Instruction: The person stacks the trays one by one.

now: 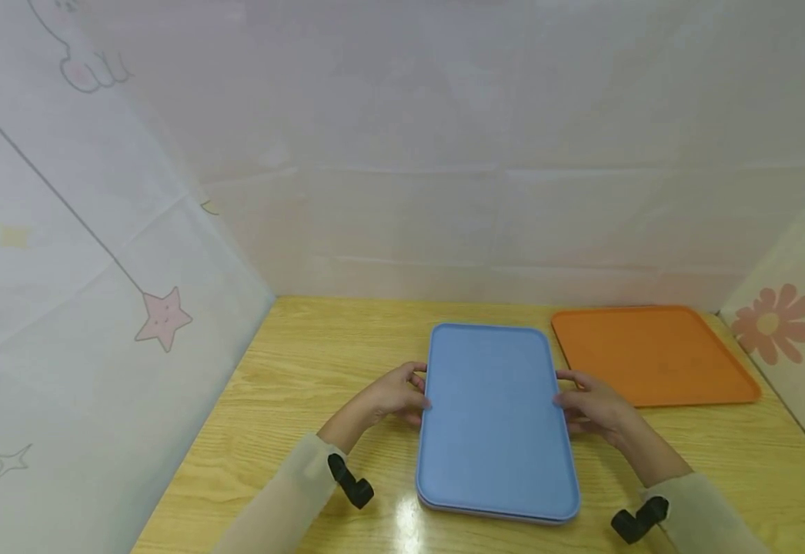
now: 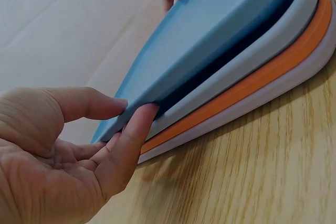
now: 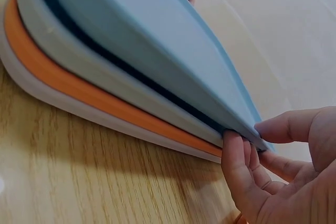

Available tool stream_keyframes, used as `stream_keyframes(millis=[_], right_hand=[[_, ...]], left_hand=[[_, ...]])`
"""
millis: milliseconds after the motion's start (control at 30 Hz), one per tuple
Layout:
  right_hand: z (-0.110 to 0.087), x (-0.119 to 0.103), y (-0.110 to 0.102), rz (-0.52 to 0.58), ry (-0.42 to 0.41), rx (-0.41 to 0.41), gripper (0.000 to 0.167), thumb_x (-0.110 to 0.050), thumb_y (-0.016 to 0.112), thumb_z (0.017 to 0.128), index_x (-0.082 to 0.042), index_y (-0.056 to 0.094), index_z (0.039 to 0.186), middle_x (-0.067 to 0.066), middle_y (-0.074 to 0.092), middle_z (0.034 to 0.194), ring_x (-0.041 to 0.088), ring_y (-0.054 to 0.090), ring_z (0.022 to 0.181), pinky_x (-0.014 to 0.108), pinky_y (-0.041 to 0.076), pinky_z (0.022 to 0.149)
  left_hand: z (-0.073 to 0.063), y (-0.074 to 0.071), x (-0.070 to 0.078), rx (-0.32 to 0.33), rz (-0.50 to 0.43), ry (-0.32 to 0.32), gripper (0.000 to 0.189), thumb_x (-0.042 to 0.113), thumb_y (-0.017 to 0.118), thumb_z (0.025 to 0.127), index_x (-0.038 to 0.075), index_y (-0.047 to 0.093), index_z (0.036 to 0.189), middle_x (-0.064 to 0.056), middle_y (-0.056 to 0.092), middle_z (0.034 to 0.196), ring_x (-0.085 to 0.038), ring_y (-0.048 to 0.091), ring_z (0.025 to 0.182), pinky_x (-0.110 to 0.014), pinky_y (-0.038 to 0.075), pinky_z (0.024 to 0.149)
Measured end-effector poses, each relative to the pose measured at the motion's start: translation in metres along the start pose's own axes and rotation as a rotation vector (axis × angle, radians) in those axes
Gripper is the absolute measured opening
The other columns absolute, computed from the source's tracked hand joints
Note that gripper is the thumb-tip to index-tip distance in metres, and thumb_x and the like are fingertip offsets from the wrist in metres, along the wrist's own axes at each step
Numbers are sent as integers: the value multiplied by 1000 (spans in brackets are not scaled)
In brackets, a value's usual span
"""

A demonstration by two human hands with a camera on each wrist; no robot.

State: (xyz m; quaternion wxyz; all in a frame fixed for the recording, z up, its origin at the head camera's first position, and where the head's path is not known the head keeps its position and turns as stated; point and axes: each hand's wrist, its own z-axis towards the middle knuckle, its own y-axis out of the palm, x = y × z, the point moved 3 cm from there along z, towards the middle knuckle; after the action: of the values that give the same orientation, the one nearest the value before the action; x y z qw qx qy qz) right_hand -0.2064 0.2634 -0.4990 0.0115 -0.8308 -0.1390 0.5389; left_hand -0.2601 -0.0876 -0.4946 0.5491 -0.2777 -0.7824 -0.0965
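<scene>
A blue rectangular tray (image 1: pixel 496 423) tops a stack in the middle of the table. Its long left rim is pinched by my left hand (image 1: pixel 399 392), thumb on top and fingers underneath. On the opposite rim my right hand (image 1: pixel 592 404) pinches in the same way. Below it, the right wrist view shows a pale grey tray (image 3: pixel 105 77), an orange tray (image 3: pixel 105 100) and a whitish tray (image 3: pixel 105 120) at the bottom. A dark band runs between the blue tray and the grey one. The lower trays' top faces are hidden.
Another orange tray (image 1: pixel 652 354) lies flat on the wooden table (image 1: pixel 292 369) at the back right, close behind my right hand. Pale printed sheets (image 1: pixel 444 192) stand along the back and both sides of the table.
</scene>
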Motion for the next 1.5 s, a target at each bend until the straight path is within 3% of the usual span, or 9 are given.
stream_keyframes(millis=[333, 733, 1033, 1500], right_hand=[[2, 3, 0, -10, 15, 17, 70, -11, 63, 97, 1, 27, 156, 15, 67, 110, 24, 69, 87, 42, 61, 79], [2, 3, 0, -16, 17, 8, 71, -9, 65, 96, 1, 28, 155, 11, 68, 96, 22, 67, 81, 41, 61, 75], [2, 3, 1, -41, 33, 24, 68, -9, 65, 95, -2, 32, 154, 11, 67, 94, 22, 66, 80, 40, 61, 75], [6, 5, -4, -48, 17, -13, 71, -11, 65, 96, 0, 28, 155, 10, 64, 93, 21, 64, 80, 38, 61, 75]], left_hand=[[4, -3, -5, -6, 10, -9, 81, -8, 74, 81, 2, 35, 152, -16, 49, 112, -24, 65, 83, -40, 64, 67], [3, -3, -3, -25, 16, -12, 80, -9, 73, 81, 0, 35, 151, -17, 49, 115, -24, 66, 82, -39, 64, 69], [2, -5, -3, -34, 7, -21, 79, -7, 74, 82, 1, 35, 151, -18, 49, 118, -26, 67, 84, -43, 63, 73], [7, -4, -7, -3, 7, -35, 79, -5, 75, 83, 2, 35, 152, -17, 48, 121, -24, 66, 86, -43, 63, 73]])
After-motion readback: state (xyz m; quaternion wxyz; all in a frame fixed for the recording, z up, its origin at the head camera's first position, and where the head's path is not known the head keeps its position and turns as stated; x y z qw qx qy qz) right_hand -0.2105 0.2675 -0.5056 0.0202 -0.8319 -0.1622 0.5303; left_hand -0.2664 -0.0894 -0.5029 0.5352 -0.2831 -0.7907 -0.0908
